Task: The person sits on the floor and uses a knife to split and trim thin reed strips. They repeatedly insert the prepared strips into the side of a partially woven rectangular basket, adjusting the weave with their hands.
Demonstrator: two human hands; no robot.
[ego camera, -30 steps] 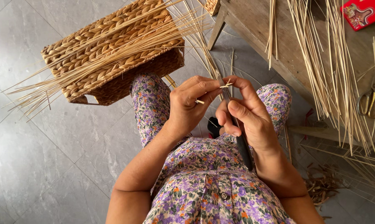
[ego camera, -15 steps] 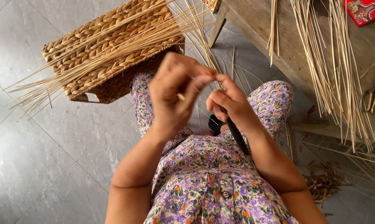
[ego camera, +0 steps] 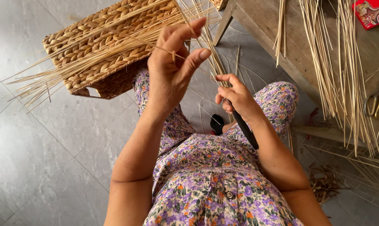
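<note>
My left hand (ego camera: pixel 172 69) is raised in front of me, its thumb and fingers pinching a thin pale straw strand (ego camera: pixel 188 56) that runs down toward my right hand. My right hand (ego camera: pixel 236 98) is lower, over my lap, gripping a black-handled tool (ego camera: pixel 244 129) whose handle lies along my wrist; its fingers also touch the strand. I sit in a purple floral dress (ego camera: pixel 206 180). A woven basket (ego camera: pixel 101 46) with a bundle of long straw stalks (ego camera: pixel 64 73) laid across it stands on the floor just beyond my knees.
A wooden bench (ego camera: pixel 277 37) at the right carries more long stalks (ego camera: pixel 336 75), a pair of scissors (ego camera: pixel 378 100) and a red packet (ego camera: pixel 371 11). Straw scraps (ego camera: pixel 323 182) lie on the grey tiled floor (ego camera: pixel 43 142) at the lower right.
My left hand has risen and moved away from my right hand, drawing the strand up and out. My right hand has stayed low over my lap with the tool.
</note>
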